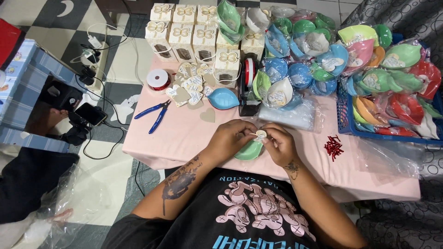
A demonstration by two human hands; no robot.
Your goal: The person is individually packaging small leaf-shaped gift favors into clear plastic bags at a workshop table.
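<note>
Near the pink table's (184,138) front edge, the left hand (229,139) and right hand (279,145) pinch 1 small cream tag (261,134) between curled fingertips, over a green leaf-shaped dish (249,151) resting beneath them.

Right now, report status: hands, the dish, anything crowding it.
Left hand and right hand pinch a small cream tag over a green dish. Tape dispenser and clear bags just beyond, apart.
</note>
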